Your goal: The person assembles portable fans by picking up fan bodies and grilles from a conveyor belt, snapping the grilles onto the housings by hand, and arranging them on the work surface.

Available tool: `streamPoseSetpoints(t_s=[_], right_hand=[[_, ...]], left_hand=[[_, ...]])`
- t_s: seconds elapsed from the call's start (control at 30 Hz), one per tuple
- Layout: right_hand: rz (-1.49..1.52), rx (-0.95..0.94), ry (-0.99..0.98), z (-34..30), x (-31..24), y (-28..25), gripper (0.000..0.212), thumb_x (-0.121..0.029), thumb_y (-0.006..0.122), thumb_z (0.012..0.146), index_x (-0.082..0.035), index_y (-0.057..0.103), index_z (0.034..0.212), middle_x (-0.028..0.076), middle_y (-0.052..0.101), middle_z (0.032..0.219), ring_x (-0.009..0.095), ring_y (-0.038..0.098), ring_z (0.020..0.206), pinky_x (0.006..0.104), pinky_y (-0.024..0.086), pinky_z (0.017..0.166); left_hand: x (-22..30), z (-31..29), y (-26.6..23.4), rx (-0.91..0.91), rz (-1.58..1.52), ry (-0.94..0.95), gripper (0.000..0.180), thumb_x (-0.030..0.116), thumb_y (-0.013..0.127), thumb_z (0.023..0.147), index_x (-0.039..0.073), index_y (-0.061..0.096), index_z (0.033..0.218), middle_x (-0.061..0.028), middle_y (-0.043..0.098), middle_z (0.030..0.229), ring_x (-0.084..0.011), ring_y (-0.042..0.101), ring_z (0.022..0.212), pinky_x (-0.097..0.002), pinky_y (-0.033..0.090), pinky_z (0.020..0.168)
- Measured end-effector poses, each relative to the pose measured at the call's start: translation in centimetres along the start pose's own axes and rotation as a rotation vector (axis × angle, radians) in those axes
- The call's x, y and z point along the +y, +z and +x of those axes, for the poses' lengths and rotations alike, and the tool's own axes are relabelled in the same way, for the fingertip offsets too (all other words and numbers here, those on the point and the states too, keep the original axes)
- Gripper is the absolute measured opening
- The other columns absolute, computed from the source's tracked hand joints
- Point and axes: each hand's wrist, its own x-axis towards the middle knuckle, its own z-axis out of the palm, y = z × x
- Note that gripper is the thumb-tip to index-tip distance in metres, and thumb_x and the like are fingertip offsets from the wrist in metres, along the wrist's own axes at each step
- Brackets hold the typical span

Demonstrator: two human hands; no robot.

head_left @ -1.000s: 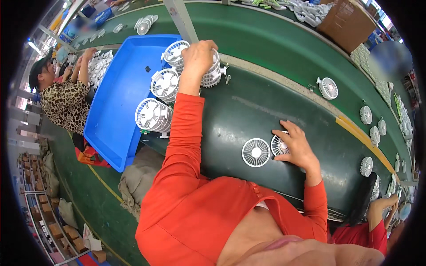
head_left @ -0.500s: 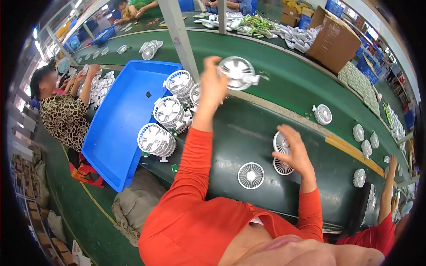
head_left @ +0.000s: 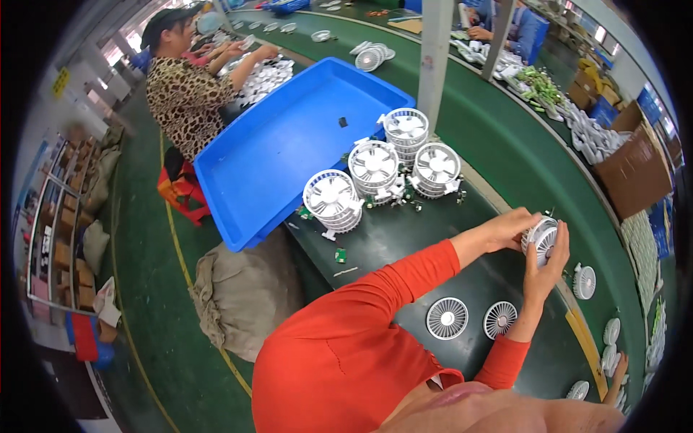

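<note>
While both hands are up over the far edge of the dark green worktop [head_left: 393, 249], they've got one round white fan head [head_left: 539, 238] between them, spoked grille showing. The left hand [head_left: 512, 228] has its fingers curled around the left side of it, and the right hand [head_left: 546, 273] grips the other side, thumb up along the front, so both sets of fingers are closed in on that piece. Can't tell if the grille is fully seated, since the hands cover part of the rim.

Below that, two loose white grilles [head_left: 447, 318] lie flat on the worktop, near each other but not touching, with the right forearm passing just beside one. Over to the left are four stacks of white fan frames [head_left: 333, 198] with blades showing on top, bunched next to a big blue tray [head_left: 260, 162] that has a small dark piece [head_left: 343, 122] in it. A little green circuit board [head_left: 341, 255] sits on its own near the closest stack.

Past the edge there's a green belt [head_left: 498, 162] with more fan heads [head_left: 585, 282] at the right, and a co-worker in a leopard-print top [head_left: 184, 101] sits beyond the tray by a pile of white parts [head_left: 267, 81].
</note>
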Motion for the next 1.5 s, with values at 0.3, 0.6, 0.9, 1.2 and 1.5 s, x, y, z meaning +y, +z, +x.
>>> streamPoseSetpoints(t_s=[0.3, 0.6, 0.9, 1.2, 1.5], right_hand=[[0.005, -0.064, -0.08, 0.5, -1.3, 1.0, 0.065, -0.027, 0.068, 0.081, -0.005, 0.047, 0.138, 0.019, 0.043, 0.143, 0.037, 0.041, 0.13, 0.046, 0.033, 0.107], [0.154, -0.025, -0.004, -0.6, -0.7, 2.7, 0.082, -0.066, 0.036, 0.092, -0.002, 0.037, 0.143, 0.022, 0.037, 0.147, 0.038, 0.037, 0.134, 0.0458, 0.028, 0.111], [0.978, 0.032, 0.541, -1.6, -0.9, 2.4, 0.065, -0.053, 0.029, 0.102, -0.005, 0.036, 0.144, 0.011, 0.05, 0.131, 0.022, 0.05, 0.118, 0.0356, 0.039, 0.101], [0.724, -0.058, 0.455, 0.1, 1.6, 2.4, 0.047, -0.033, 0.037, 0.102, 0.0, 0.048, 0.135, 0.013, 0.053, 0.13, 0.021, 0.051, 0.118, 0.0318, 0.038, 0.101], [-0.346, -0.058, 0.032, -1.5, 7.3, -3.8, 0.045, -0.019, 0.069, 0.084, -0.003, 0.057, 0.124, 0.02, 0.057, 0.126, 0.037, 0.052, 0.12, 0.0446, 0.038, 0.103]], left_hand=[[-1.0, 1.3, -1.1, -0.178, -0.35, -0.24, 0.038, 0.043, 0.046, 0.096, 0.011, 0.06, 0.111, -0.005, 0.066, 0.106, -0.0187, 0.064, 0.093, -0.0425, 0.053, 0.081], [-3.2, 1.1, 2.4, 0.241, -0.268, 0.145, 0.028, 0.037, 0.046, 0.1, 0.012, 0.05, 0.111, -0.0013, 0.058, 0.097, -0.0123, 0.059, 0.087, -0.0292, 0.049, 0.076], [-2.5, -1.4, 6.0, 0.404, 0.796, 0.89, 0.039, 0.017, 0.049, 0.09, 0.0, 0.041, 0.124, -0.0212, 0.047, 0.117, -0.0385, 0.045, 0.111, -0.0451, 0.034, 0.1], [-1.7, -1.4, 3.5, 0.383, 1.037, 0.768, 0.048, 0.03, 0.055, 0.092, -0.002, 0.041, 0.124, -0.0249, 0.05, 0.118, -0.0406, 0.048, 0.11, -0.0465, 0.037, 0.098], [9.3, -4.6, -3.1, 0.512, 1.768, 0.906, 0.05, -0.013, 0.046, 0.068, 0.007, 0.063, 0.11, -0.0139, 0.06, 0.119, -0.0386, 0.048, 0.123, -0.0468, 0.04, 0.103]])
